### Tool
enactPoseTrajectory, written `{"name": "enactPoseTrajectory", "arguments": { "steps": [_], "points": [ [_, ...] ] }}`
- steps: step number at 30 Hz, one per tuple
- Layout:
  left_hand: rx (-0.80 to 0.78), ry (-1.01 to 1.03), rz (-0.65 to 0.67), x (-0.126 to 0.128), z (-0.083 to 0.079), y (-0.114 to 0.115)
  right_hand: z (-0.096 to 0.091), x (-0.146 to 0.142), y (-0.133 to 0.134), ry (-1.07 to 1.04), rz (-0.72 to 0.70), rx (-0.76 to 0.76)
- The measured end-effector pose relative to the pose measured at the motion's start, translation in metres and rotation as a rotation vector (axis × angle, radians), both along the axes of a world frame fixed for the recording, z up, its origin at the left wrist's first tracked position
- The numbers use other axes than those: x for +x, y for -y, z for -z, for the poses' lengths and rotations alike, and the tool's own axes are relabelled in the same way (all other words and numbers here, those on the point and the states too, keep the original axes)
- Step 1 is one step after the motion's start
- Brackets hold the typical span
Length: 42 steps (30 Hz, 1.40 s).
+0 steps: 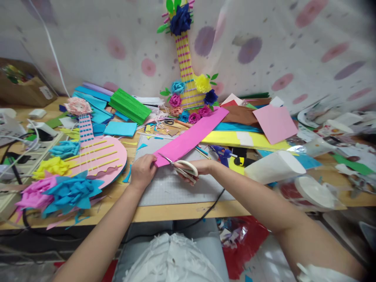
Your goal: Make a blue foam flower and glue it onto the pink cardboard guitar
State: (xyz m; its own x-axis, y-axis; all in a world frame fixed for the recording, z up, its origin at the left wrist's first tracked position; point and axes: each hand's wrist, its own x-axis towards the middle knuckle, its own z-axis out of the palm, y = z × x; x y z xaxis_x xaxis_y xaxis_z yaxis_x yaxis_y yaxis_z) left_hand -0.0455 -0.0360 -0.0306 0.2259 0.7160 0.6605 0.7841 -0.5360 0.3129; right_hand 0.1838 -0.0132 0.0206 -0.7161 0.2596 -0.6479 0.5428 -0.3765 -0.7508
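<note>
A long strip of bright pink paper [192, 135] lies slantwise over the grey cutting mat [176, 192], its near end towards me. My left hand [143, 171] pinches the left corner of that end. In my right hand [192, 172] is a pair of scissors [188, 168] with cream handles, my fingers in the loops. The blades point left and meet the near end of the strip, close to my left fingertips. How far the blades are parted is too small to tell.
To the left lies a pink paper guitar [114, 150] with paper flowers. A yellow paper guitar [184, 58] leans against the patterned curtain behind. A blue glue gun [221, 153] and a white paper roll [276, 166] lie right of the mat. A black cable [210, 207] crosses the table's front edge.
</note>
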Motion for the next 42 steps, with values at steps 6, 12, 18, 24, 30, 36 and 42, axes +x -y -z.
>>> {"name": "enactPoseTrajectory", "arguments": {
  "steps": [6, 12, 18, 24, 30, 36, 42],
  "points": [
    [0.039, -0.003, 0.100, 0.000, -0.002, 0.002, 0.001, -0.009, 0.002, 0.011, 0.040, -0.005],
    [0.020, 0.011, 0.118, -0.001, -0.002, 0.003, 0.000, -0.018, 0.007, 0.032, 0.109, 0.080],
    [-0.078, 0.014, 0.093, -0.001, -0.002, 0.004, -0.005, -0.018, 0.013, 0.051, 0.199, 0.157],
    [-0.112, -0.005, 0.072, -0.001, -0.004, 0.004, -0.001, -0.017, 0.013, 0.031, 0.211, 0.217],
    [-0.067, 0.011, 0.109, -0.002, -0.003, 0.003, 0.000, -0.017, 0.015, 0.010, 0.217, 0.218],
    [-0.057, 0.029, 0.115, -0.004, -0.004, 0.003, 0.002, -0.016, 0.010, 0.034, 0.192, 0.100],
    [-0.054, 0.044, 0.152, -0.004, -0.007, 0.005, -0.009, -0.024, 0.002, 0.069, 0.179, 0.063]
  ]
}}
